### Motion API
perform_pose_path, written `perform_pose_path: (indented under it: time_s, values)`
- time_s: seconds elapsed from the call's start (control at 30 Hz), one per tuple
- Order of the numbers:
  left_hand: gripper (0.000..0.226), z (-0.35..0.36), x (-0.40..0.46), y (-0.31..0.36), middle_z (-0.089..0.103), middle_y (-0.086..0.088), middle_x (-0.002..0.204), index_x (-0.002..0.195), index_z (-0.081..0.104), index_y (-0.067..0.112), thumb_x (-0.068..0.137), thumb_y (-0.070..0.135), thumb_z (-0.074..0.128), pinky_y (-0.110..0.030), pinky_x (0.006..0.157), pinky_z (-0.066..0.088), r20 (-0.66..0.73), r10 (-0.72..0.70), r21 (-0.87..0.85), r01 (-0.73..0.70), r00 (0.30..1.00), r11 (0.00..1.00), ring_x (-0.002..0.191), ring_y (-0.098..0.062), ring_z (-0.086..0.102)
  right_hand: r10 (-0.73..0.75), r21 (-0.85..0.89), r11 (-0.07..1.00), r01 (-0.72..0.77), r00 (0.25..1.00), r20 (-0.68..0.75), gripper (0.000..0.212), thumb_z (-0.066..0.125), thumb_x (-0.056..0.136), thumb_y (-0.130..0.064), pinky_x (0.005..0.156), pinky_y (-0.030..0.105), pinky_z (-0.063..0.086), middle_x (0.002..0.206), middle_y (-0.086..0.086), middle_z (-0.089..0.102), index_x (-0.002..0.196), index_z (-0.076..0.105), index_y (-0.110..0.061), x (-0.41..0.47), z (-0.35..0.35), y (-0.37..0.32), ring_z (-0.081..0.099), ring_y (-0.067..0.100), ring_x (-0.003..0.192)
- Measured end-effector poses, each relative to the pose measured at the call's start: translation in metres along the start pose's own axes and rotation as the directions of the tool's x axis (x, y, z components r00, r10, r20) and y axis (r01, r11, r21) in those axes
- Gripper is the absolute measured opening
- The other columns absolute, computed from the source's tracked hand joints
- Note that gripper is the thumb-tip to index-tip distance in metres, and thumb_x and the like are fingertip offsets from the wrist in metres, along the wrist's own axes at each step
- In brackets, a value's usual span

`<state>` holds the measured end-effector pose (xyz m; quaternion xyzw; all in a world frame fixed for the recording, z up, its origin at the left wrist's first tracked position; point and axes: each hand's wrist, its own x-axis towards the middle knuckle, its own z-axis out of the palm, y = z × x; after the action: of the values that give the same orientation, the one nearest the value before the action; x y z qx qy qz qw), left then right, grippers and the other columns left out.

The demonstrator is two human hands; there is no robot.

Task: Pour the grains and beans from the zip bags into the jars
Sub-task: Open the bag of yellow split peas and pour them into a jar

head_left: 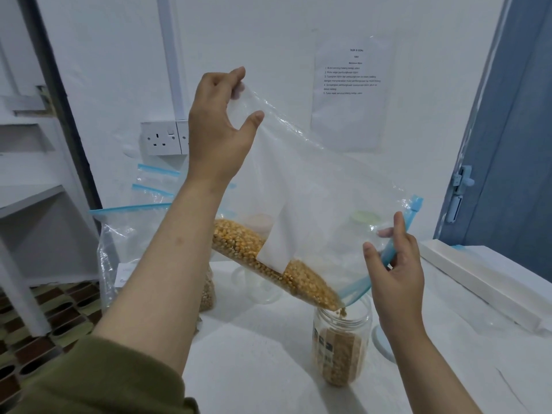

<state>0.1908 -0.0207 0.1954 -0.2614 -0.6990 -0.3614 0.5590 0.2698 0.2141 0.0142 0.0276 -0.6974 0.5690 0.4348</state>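
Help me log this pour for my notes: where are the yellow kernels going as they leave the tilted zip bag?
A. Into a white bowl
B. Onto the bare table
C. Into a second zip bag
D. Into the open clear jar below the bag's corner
D: kernels drop from the low corner of the zip bag into the open jar, already partly filled.

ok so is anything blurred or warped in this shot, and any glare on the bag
Head view: wide-angle bend shows in the door frame and shelf at the edges; the wall notice is too soft to read; the zip bag shows only faint sheen, no hard glare; kernels falling into the jar smear slightly; light is flat, shadows soft.
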Motion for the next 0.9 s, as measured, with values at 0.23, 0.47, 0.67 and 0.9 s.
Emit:
perform_pose_path:
  time_s: [0.23, 0.47, 0.67, 0.9]
  values:
    - [0.055, 0.001, 0.0009, 0.0013, 0.05, 0.004, 0.111, 0.133, 0.058, 0.007, 0.082, 0.018, 0.074, -0.006, 0.087, 0.036, 0.002, -0.002, -0.003, 0.002, 1.0, 1.0, 0.103, -0.006, 0.054, 0.004, 0.006, 1.0, -0.004, 1.0, 0.0, 0.065, 0.061, 0.097, -0.014, 0.075, 0.009, 0.045, 0.106, -0.016, 0.049, 0.153, 0.033, -0.033, -0.0018, -0.0013, 0.0029, 0.048, -0.001, 0.088]
    - [0.055, 0.0027, 0.0016, 0.0038, 0.05, 0.005, 0.111, 0.133, 0.058, 0.007, 0.082, 0.018, 0.074, -0.006, 0.087, 0.036, 0.011, -0.004, -0.008, 0.004, 1.0, 1.0, 0.104, -0.008, 0.056, 0.008, 0.008, 1.0, -0.008, 1.0, 0.0, 0.065, 0.061, 0.097, -0.012, 0.076, 0.008, 0.045, 0.106, -0.014, 0.05, 0.152, 0.034, -0.032, -0.0028, -0.0032, 0.0012, 0.049, -0.001, 0.09]
    - [0.054, 0.0011, 0.0022, 0.0033, 0.05, 0.004, 0.112, 0.133, 0.058, 0.007, 0.083, 0.018, 0.074, -0.007, 0.087, 0.036, 0.008, -0.004, -0.006, 0.004, 1.0, 1.0, 0.103, -0.006, 0.055, 0.007, -0.007, 1.0, -0.007, 1.0, 0.003, 0.065, 0.06, 0.097, -0.012, 0.076, 0.007, 0.044, 0.106, -0.014, 0.049, 0.153, 0.033, -0.029, -0.0016, -0.0025, -0.0013, 0.049, -0.002, 0.089]
    - [0.054, -0.0003, 0.0018, 0.0025, 0.05, 0.003, 0.112, 0.133, 0.058, 0.006, 0.082, 0.018, 0.074, -0.008, 0.087, 0.037, 0.002, -0.005, -0.008, 0.005, 1.0, 1.0, 0.102, -0.005, 0.054, 0.006, 0.006, 1.0, -0.006, 1.0, 0.01, 0.065, 0.06, 0.097, -0.01, 0.075, 0.006, 0.043, 0.106, -0.012, 0.049, 0.153, 0.034, -0.029, -0.0015, -0.0024, -0.0034, 0.048, -0.003, 0.087]
